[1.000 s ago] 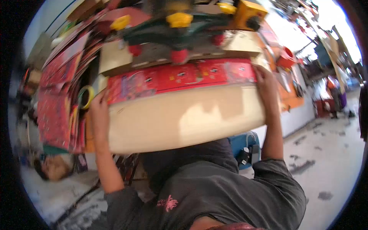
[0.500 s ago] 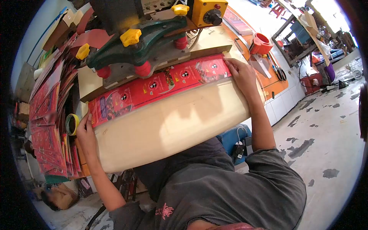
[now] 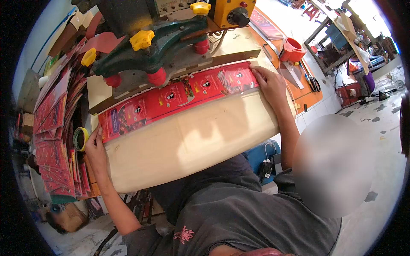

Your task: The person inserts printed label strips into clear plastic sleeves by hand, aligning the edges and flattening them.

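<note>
A long red printed sheet (image 3: 175, 100), with food pictures and round logos, lies at a slant along the back of a cream board (image 3: 171, 149). At the sheet's left end, my left hand (image 3: 96, 147) pinches the edge between thumb and fingers. My right hand (image 3: 270, 85) grips the opposite end, fingertips on the top corner. Just behind the sheet stands a press with a dark green crosspiece (image 3: 171, 45), yellow knobs (image 3: 142, 40) and red cylinders (image 3: 156, 77). A metal guide strip (image 3: 237, 57) runs along the sheet's back edge.
Stacks of red printed sheets (image 3: 51, 141) stand at the left, beside a yellow tape roll (image 3: 80, 139). On the orange table at right are a red tape dispenser (image 3: 292, 49) and scissors (image 3: 314, 83). A yellow control box (image 3: 230, 13) juts out above.
The green crosspiece and its yellow knobs have shifted slightly up and left in view. Both hands stay at the sheet's ends. A blurred grey oval now covers part of the right side.
</note>
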Available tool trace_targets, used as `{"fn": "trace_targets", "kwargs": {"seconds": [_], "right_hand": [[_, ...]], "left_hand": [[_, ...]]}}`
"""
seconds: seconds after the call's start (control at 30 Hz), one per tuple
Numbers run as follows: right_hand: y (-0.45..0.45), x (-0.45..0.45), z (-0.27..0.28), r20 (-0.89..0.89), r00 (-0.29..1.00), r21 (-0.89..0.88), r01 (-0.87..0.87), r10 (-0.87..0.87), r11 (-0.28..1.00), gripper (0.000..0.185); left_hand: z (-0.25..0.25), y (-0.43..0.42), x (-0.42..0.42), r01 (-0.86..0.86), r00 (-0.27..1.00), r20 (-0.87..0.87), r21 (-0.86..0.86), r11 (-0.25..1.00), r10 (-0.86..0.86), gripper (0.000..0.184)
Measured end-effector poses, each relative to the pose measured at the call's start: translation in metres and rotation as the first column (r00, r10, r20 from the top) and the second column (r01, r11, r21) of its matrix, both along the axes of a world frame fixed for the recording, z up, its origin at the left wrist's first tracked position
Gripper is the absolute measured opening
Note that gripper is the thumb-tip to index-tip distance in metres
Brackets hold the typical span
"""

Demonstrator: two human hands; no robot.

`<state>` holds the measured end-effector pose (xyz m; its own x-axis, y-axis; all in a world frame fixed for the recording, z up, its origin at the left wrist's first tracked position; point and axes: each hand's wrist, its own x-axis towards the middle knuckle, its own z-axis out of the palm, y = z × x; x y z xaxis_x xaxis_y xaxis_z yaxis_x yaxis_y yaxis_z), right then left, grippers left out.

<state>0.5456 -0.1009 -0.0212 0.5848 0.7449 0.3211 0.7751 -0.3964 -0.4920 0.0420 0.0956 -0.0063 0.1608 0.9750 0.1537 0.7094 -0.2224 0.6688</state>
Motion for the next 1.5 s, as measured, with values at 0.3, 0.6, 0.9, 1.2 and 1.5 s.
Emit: {"fn": "trace_targets", "kwargs": {"seconds": [0.3,0.6,0.9,1.2,1.5], "right_hand": [[0.001,-0.004,0.005,-0.003,1.0,-0.014,0.019,-0.019,1.0,0.031],[-0.004,-0.008,0.009,-0.115,0.992,0.122,-0.037,0.052,0.992,0.029],[-0.028,-0.026,0.014,-0.153,0.983,0.103,-0.083,0.098,0.991,0.03],[-0.028,-0.024,0.01,-0.145,0.985,0.145,-0.077,0.098,0.986,0.03],[-0.029,-0.028,0.011,-0.054,0.998,0.207,-0.03,0.042,0.978,0.025]], "left_hand": [[0.002,0.0,-0.002,-0.016,0.999,-0.037,0.003,1.0,0.016,0.041],[-0.001,-0.006,0.0,-0.039,0.999,0.039,0.069,0.997,0.036,0.039],[0.002,-0.03,-0.013,-0.007,0.998,0.057,0.109,0.994,0.001,0.033],[-0.008,-0.028,-0.017,-0.009,0.996,0.094,0.11,0.994,-0.002,0.031],[0.004,-0.038,-0.001,0.002,0.998,0.068,0.073,0.997,-0.006,0.031]]}}
